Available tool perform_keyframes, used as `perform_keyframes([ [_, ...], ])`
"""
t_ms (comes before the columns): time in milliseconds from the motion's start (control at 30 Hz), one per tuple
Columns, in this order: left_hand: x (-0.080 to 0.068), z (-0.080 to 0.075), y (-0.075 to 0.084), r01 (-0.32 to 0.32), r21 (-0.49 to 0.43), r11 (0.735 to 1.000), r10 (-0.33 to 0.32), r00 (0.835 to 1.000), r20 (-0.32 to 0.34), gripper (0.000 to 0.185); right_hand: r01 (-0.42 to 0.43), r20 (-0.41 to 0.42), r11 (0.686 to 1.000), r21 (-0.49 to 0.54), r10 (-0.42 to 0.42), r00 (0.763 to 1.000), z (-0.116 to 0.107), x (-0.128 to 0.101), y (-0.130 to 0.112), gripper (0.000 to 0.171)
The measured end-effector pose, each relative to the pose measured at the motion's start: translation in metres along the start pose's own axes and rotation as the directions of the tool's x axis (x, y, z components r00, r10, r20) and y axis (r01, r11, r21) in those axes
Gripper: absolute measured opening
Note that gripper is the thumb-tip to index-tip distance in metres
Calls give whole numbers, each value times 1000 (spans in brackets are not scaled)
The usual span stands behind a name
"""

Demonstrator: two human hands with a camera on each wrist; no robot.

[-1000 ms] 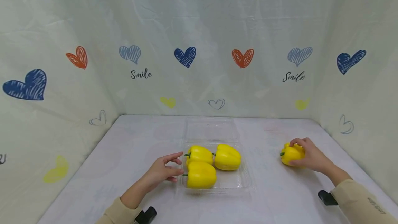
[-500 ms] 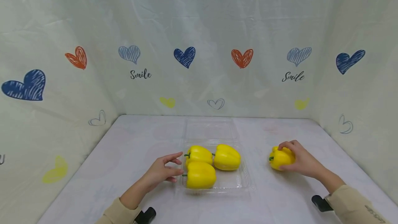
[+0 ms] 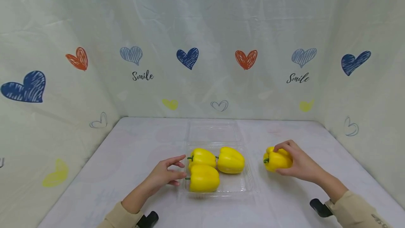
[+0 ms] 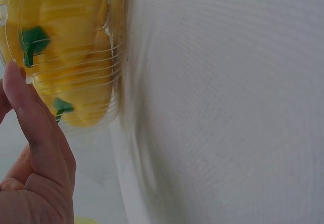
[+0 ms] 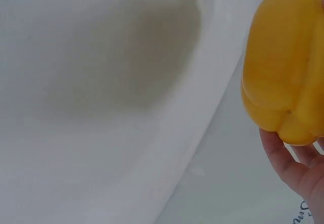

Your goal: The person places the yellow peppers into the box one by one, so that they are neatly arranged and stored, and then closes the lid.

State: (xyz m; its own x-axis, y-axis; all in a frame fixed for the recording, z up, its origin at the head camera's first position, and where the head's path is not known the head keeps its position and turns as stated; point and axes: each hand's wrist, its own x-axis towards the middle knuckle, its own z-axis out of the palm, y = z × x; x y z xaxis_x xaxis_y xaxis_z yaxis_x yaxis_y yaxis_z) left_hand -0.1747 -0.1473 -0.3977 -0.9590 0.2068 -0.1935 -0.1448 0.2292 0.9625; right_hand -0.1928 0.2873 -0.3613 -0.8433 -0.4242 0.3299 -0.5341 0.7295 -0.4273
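Observation:
My right hand (image 3: 299,163) grips a yellow bell pepper (image 3: 277,159) between thumb and fingers, to the right of a clear plastic clamshell box (image 3: 234,185). In the right wrist view the held pepper (image 5: 278,62) hangs above the table, its shadow apart from it. Three more yellow peppers lie in the box: one at back left (image 3: 202,157), one at back right (image 3: 231,160) and one in front (image 3: 204,178). With fingers extended, my left hand (image 3: 166,173) rests by the box's left side. Its fingertips are right at the ribbed wall (image 4: 96,67) in the left wrist view.
The box's clear lid (image 3: 213,131) lies folded back toward the rear of the white table (image 3: 142,133). A pale curtain (image 3: 218,31) printed with hearts and "Smile" encloses the back and both sides.
My right hand has carried its pepper leftward from the table's right side toward the box, lifting it off the surface. My left hand and the peppers in the box have stayed put.

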Motion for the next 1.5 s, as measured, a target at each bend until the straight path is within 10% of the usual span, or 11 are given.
perform_keyframes([
  [1500,2,0,2,-10,-8,1000,10,1000,12,67,142,79,974,174,-158,984,44,27,-85,50],
])
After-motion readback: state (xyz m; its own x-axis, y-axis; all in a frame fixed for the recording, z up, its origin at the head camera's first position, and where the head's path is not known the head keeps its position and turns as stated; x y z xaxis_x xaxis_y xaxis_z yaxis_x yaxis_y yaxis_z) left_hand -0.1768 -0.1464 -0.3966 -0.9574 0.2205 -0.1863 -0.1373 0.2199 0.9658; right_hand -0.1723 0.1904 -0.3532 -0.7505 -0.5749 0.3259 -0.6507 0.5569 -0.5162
